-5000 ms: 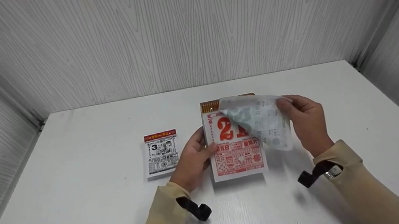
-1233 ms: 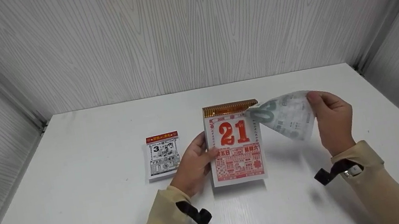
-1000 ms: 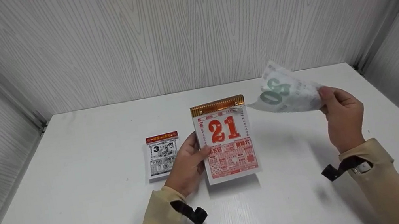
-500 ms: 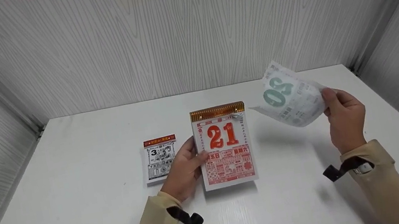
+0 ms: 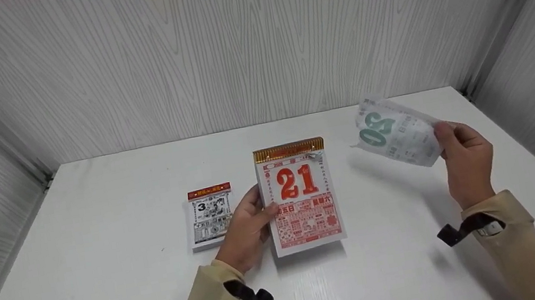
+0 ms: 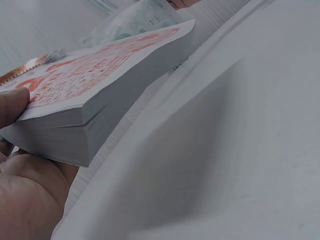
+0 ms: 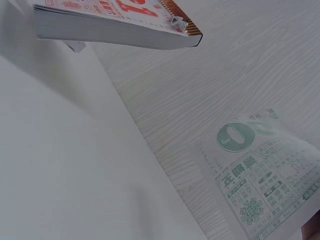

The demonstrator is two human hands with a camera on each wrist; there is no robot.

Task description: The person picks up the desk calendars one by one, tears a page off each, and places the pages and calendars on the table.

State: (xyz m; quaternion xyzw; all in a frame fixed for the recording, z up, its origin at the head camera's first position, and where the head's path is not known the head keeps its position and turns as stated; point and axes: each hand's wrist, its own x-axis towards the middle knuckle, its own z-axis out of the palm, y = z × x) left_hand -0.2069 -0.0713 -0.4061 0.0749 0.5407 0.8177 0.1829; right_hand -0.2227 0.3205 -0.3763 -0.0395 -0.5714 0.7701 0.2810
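My left hand (image 5: pixel 245 231) grips the left edge of a thick tear-off calendar (image 5: pixel 303 203), its thumb on the front. The top page shows a red 21 below a gold binding strip (image 5: pixel 289 150). In the left wrist view the calendar's page block (image 6: pixel 115 100) is raised above the table. A scrap of torn paper (image 7: pixel 178 23) sticks up near the binding's right end. Off to the right, my right hand (image 5: pixel 468 161) pinches a loose thin calendar page (image 5: pixel 399 134) by its edge. A green 20 shows through that page, reversed in the head view.
A smaller calendar (image 5: pixel 211 218) with a red header and a black 3 lies on the white table (image 5: pixel 106 283), left of my left hand. Wood-grain panels (image 5: pixel 239 41) stand behind the table and at both sides. Black straps (image 5: pixel 250 295) hang at both wrists.
The page with the green 20 has torn free of the calendar, and my right hand has drawn it rightward. My left hand has shifted slightly left with the calendar. A torn scrap stays at the binding.
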